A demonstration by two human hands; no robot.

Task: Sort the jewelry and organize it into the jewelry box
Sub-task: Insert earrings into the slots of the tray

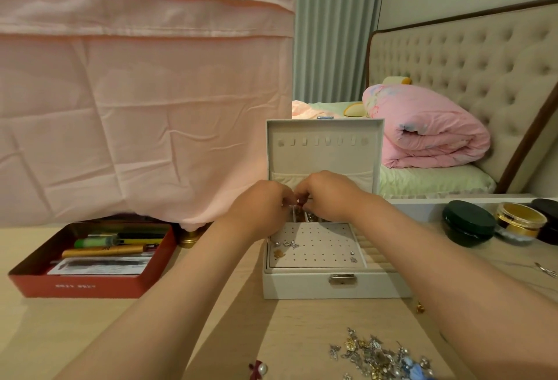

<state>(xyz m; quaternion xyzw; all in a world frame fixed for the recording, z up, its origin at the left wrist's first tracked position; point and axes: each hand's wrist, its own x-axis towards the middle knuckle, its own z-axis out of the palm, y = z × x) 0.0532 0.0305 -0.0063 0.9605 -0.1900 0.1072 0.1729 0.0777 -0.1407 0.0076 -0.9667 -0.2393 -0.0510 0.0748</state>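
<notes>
A white jewelry box (302,284) stands open on the wooden table, its lid upright. Its front tray is a perforated earring panel (317,247) with a few small pieces along the left and right edges. My left hand (259,207) and my right hand (329,195) meet over the rear compartments, fingertips pinched together on a small red piece of jewelry (299,204). Which hand bears it I cannot tell exactly; both touch it. A loose pile of silver, gold and blue jewelry (380,355) lies on the table near the front right.
A red tin (90,287) with pens and papers sits at the left. Round dark and gold jars (468,222) stand at the right. A pearl piece with a red bow (259,368) lies at the front. Pink cloth hangs behind; a bed is at the back right.
</notes>
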